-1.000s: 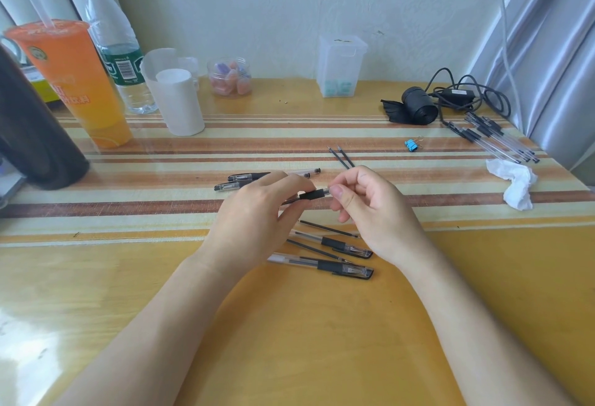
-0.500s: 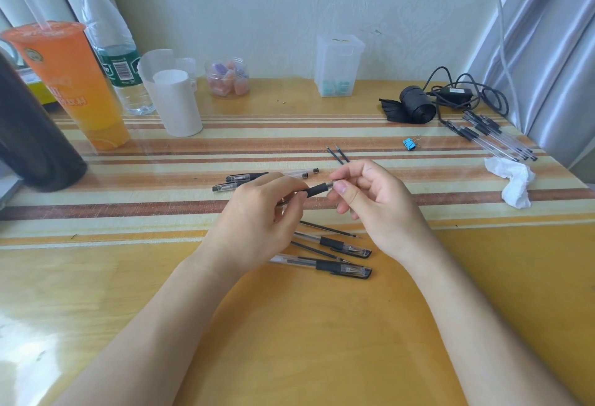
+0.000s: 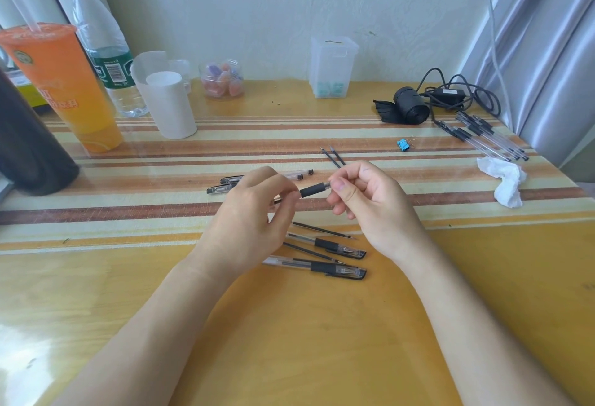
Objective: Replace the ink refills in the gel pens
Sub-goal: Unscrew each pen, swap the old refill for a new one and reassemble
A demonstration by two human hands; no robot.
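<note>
Lying nearest on the table [image 3: 289,341] are two capped gel pens [image 3: 322,267], loose refills [image 3: 323,230] between and just beyond them. Right above, both hands are up off the surface: the left hand [image 3: 248,212] curls its fingers round the barrel of the held gel pen [image 3: 314,189], the right hand [image 3: 370,199] pinches its tip end, and the black grip shows between them. Behind the left hand two more pens [image 3: 225,187] lie flat, with two refills [image 3: 335,157] past the right, then a blue binder clip [image 3: 403,144], a crumpled tissue [image 3: 505,180] and a bundle of pens [image 3: 489,138] at the far right edge.
</note>
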